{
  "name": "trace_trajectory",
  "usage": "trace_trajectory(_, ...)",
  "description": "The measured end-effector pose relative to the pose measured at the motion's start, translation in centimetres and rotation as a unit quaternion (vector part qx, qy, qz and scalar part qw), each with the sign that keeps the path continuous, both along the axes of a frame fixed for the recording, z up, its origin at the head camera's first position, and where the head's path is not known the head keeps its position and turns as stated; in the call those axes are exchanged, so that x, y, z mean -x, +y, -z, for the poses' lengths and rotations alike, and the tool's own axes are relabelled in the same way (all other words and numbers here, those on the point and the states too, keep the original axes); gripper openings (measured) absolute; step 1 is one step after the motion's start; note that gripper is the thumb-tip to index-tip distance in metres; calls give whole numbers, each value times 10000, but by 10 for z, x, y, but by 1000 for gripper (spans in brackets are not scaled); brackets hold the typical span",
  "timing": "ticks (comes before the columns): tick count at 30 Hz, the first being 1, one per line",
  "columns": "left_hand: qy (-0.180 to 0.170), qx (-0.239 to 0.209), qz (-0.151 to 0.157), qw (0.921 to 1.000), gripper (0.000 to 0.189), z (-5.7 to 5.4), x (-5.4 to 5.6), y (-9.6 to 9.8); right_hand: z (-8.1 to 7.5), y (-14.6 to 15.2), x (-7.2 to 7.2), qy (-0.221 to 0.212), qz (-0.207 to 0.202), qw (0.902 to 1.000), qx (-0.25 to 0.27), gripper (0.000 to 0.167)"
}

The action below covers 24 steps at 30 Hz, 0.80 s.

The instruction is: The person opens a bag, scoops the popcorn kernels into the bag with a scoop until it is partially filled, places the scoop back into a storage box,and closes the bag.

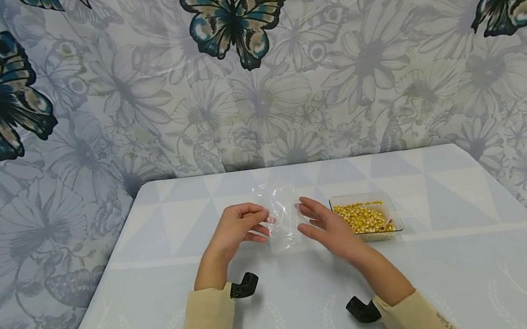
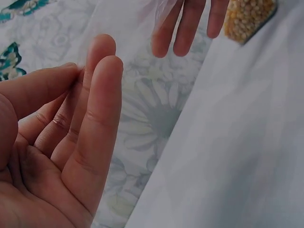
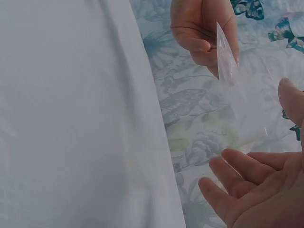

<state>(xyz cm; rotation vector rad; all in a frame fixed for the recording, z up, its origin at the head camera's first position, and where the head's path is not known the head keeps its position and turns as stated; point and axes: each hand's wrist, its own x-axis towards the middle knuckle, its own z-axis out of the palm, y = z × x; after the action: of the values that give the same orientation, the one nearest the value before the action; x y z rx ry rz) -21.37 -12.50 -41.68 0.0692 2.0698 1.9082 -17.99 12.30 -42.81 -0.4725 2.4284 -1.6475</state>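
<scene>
A clear, thin plastic bag [image 1: 285, 223] hangs upright between the two hands, above the table. On its left side, my left hand [image 1: 237, 228] pinches its edge between thumb and fingertips, as the left wrist view also shows. My right hand [image 1: 332, 229] is at the bag's right side with its fingers spread and thumb apart. In the right wrist view the bag [image 3: 230, 71] stands out from the left hand, and the right hand [image 3: 259, 187] has its palm and relaxed fingers turned toward it. Just right of the right hand sits a clear rectangular container [image 1: 397, 229] holding yellow corn kernels [image 1: 361, 219].
The table [image 1: 244, 322] wears a pale cloth with grey-blue triangles and leaf prints. Behind it hangs a floral backdrop [image 1: 286, 111] with large butterflies. Both forearms wear beige sleeves, each with a black wrist device [image 1: 244, 285] near the cuff.
</scene>
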Motion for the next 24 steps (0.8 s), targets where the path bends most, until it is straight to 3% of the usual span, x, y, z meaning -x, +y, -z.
trace_trajectory(5, 69, -113, 251, 9996, 32, -8, -4, 6, -8, 4, 2, -332, 155, 9979, 526, 65)
trace_trajectory(18, 282, -398, 745, 9960, 29, -15, -13, 22, -20, 21, 6, -241, 808, 9863, 1415, 50)
trace_trajectory(24, 345, -325, 998, 9939, 29, -15, -16, 28, -22, 24, 5, -163, 1053, 9836, 1458, 42)
